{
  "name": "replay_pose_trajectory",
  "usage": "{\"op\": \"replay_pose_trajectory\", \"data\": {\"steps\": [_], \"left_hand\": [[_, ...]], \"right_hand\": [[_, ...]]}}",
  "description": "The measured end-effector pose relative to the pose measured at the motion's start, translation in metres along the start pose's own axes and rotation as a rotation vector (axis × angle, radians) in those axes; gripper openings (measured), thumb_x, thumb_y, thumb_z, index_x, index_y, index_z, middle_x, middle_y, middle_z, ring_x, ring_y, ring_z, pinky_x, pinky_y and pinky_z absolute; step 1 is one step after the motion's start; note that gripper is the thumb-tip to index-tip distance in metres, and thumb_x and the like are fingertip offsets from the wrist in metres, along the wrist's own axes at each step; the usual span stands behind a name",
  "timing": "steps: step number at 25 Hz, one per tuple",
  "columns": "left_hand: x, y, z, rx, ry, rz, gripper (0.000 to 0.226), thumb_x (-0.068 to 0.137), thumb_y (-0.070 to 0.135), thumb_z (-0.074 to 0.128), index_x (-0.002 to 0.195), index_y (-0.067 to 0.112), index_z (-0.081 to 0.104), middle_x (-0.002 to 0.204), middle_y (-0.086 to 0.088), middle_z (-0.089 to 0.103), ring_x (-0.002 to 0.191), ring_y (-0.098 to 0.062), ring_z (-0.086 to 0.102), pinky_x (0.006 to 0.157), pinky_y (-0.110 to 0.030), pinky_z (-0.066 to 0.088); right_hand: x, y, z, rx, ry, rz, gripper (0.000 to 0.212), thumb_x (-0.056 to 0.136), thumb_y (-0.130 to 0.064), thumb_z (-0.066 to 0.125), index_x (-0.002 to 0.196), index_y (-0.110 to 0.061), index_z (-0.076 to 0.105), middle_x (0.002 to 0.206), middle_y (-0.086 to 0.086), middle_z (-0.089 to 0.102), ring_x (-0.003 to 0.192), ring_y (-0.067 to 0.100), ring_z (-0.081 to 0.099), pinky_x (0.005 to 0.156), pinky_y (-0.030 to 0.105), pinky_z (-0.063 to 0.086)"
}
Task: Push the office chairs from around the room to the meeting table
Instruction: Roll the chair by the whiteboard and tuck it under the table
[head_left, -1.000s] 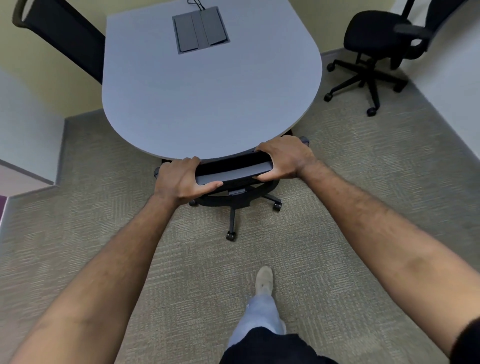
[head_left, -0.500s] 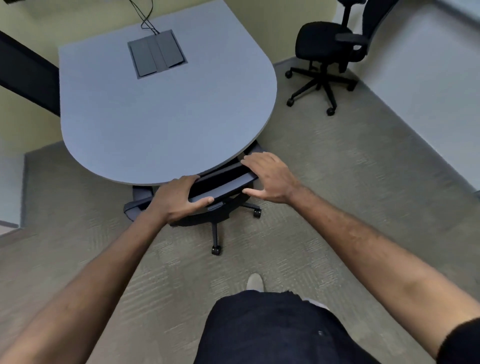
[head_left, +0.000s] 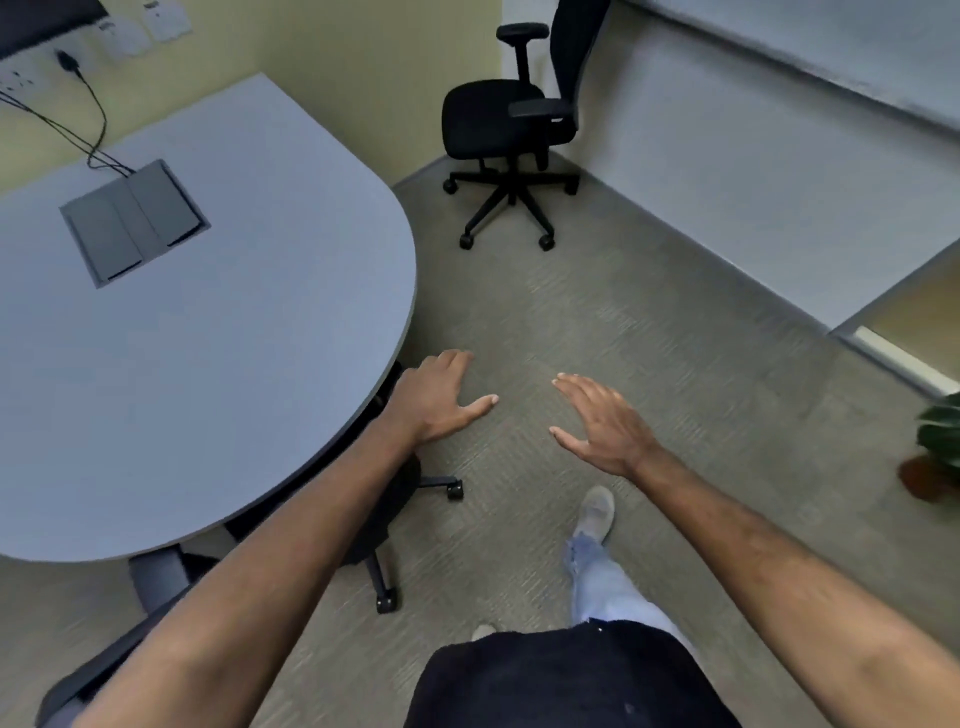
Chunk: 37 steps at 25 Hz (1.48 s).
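Both hands hover empty over the carpet, the left hand (head_left: 436, 397) and right hand (head_left: 602, 423) with fingers spread, holding nothing. One office chair (head_left: 384, 519) sits tucked under the meeting table (head_left: 208, 364) at near left; another black office chair (head_left: 506, 130) stands in the far corner, likely next to be pushed.

The one camera sits on my head, looking forward and steeply down. My forearms reach out close beneath it; the bench (head_left: 197, 364) lies near on my left, the floor (head_left: 649, 322) stretches ahead to the far corner.
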<state>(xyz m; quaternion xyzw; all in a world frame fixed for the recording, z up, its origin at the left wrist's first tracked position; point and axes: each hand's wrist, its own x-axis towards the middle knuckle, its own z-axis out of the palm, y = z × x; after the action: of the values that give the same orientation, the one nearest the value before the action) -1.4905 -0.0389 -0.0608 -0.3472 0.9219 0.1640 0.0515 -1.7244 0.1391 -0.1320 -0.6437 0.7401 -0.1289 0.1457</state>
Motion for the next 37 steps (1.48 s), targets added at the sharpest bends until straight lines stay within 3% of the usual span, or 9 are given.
{"op": "replay_pose_trajectory", "data": {"steps": [7, 14, 28, 32, 37], "left_hand": [[0.180, 0.050, 0.025, 0.138, -0.126, -0.002, 0.082, 0.099, 0.071, 0.046, 0.159, 0.015, 0.036, 0.164, -0.009, 0.040, 0.148, -0.030, 0.041, 0.118, -0.049, 0.035], [0.318, 0.103, 0.018, 0.221, -0.050, -0.018, 0.083, 0.101, 0.072, 0.035, 0.162, 0.014, 0.030, 0.171, -0.008, 0.026, 0.156, -0.026, 0.026, 0.125, -0.052, 0.021], [0.667, 0.106, -0.067, 0.200, 0.012, -0.054, 0.084, 0.102, 0.070, 0.035, 0.164, 0.015, 0.026, 0.172, -0.008, 0.023, 0.157, -0.025, 0.022, 0.128, -0.055, 0.015], [0.777, 0.103, -0.106, 0.171, 0.077, -0.057, 0.083, 0.101, 0.070, 0.036, 0.163, 0.016, 0.027, 0.172, -0.006, 0.024, 0.157, -0.024, 0.023, 0.128, -0.055, 0.016], [0.873, 0.093, -0.150, 0.158, 0.161, -0.061, 0.082, 0.099, 0.071, 0.036, 0.162, 0.018, 0.031, 0.171, -0.004, 0.028, 0.156, -0.024, 0.026, 0.128, -0.054, 0.018]], "right_hand": [[0.072, 0.164, -0.056, 0.018, -0.026, 0.132, 0.076, 0.105, -0.051, 0.062, 0.166, -0.016, 0.033, 0.172, 0.004, 0.035, 0.157, 0.024, 0.035, 0.128, 0.042, 0.023], [0.157, 0.295, -0.129, 0.009, 0.005, 0.141, 0.076, 0.104, -0.051, 0.063, 0.164, -0.013, 0.037, 0.170, 0.007, 0.038, 0.156, 0.026, 0.037, 0.127, 0.042, 0.025], [0.433, 0.491, -0.244, -0.001, 0.134, 0.177, 0.073, 0.103, -0.049, 0.066, 0.163, -0.016, 0.040, 0.168, 0.007, 0.042, 0.156, 0.027, 0.038, 0.127, 0.049, 0.030], [0.525, 0.544, -0.289, -0.034, 0.208, 0.146, 0.069, 0.099, -0.042, 0.075, 0.155, -0.009, 0.052, 0.159, 0.013, 0.053, 0.148, 0.032, 0.050, 0.120, 0.051, 0.041], [0.629, 0.590, -0.341, -0.039, 0.265, 0.149, 0.064, 0.100, -0.039, 0.073, 0.153, -0.009, 0.054, 0.159, 0.012, 0.053, 0.148, 0.032, 0.049, 0.121, 0.050, 0.038]]}}
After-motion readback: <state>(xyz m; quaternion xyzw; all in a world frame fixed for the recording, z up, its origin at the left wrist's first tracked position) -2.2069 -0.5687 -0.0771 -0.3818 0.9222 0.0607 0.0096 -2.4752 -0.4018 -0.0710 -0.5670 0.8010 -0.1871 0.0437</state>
